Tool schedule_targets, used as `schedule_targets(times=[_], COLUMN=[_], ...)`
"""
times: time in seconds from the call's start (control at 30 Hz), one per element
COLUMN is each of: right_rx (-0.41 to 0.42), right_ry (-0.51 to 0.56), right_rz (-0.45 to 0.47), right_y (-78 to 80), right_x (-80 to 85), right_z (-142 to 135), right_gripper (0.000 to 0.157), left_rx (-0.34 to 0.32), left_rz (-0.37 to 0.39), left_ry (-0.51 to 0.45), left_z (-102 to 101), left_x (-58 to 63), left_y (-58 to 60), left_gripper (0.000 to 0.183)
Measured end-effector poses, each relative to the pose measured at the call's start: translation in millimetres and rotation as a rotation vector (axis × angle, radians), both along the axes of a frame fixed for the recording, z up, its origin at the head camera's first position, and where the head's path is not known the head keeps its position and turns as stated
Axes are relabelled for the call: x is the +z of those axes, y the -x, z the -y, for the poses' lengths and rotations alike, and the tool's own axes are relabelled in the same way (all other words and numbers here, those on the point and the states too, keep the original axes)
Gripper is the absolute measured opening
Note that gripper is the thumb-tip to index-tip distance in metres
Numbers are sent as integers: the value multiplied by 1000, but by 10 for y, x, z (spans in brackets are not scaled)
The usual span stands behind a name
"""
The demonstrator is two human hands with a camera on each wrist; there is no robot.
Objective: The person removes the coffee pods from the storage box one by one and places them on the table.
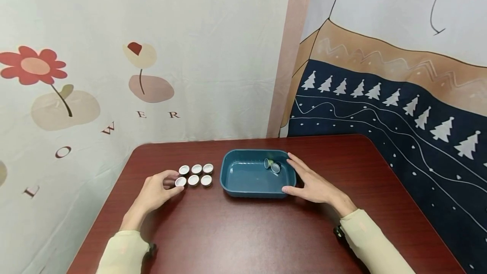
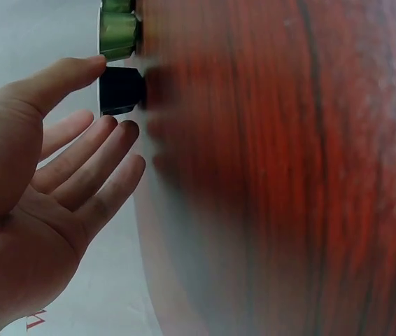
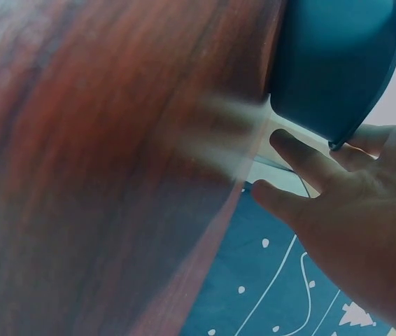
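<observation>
Several small coffee capsules with pale lids upward stand in two rows left of the tray. My left hand (image 1: 157, 187) is around the dark capsule (image 2: 119, 91) at the near left corner, thumb on one side and fingers on the other; contact is hard to tell. Beside it stands a green capsule (image 2: 117, 35). My right hand (image 1: 313, 183) rests at the right end of a blue rectangular tray (image 1: 243, 194), fingers spread, thumb by the near rim and forefinger by the far corner. Inside the tray lie a green capsule (image 1: 266, 163) and a dark capsule with a silver lid (image 1: 275, 168), tilted together.
The brown wooden table (image 1: 243, 231) has its far edge against a printed curtain (image 1: 213, 54). A navy tree-patterned cloth (image 1: 380, 126) hangs on the right. More pale-lidded capsules (image 1: 206, 180) stand between my left hand and the tray.
</observation>
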State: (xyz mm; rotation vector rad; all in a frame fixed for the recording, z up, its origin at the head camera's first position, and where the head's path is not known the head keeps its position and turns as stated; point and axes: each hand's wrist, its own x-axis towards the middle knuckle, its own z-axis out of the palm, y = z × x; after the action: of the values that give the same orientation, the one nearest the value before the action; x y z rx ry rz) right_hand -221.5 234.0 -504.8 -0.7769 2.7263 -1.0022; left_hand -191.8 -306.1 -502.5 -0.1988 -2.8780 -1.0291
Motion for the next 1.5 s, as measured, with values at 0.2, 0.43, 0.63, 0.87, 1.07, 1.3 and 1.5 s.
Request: schedule_targets(times=[0.2, 0.43, 0.63, 0.87, 1.07, 1.3, 1.5], right_rx=[-3, -6, -9, -8, -5, -8, -10], right_ry=[1, -7, -9, -6, 4, -3, -5], right_rz=[13, 13, 16, 16, 11, 16, 8], right_y=[-5, -3, -1, 1, 1, -3, -2], right_x=[11, 8, 5, -4, -3, -2, -7], right_z=[4, 4, 2, 1, 0, 2, 5], right_gripper=[105, 106, 106, 106, 106, 106, 106], left_rx=[12, 3, -31, -82, -129, -180, -224], left_rz=[-56, -132, -195, -281, -275, -228, -224], left_ry=[42, 98, 71, 54, 48, 19, 11], left_z=[12, -37, -145, -353, -534, -761, -941], left_x=[70, 161, 227, 309, 404, 521, 611], left_y=[-25, -40, -27, 25, 94, 155, 204], left_gripper=[42, 51, 52, 55, 62, 63, 65])
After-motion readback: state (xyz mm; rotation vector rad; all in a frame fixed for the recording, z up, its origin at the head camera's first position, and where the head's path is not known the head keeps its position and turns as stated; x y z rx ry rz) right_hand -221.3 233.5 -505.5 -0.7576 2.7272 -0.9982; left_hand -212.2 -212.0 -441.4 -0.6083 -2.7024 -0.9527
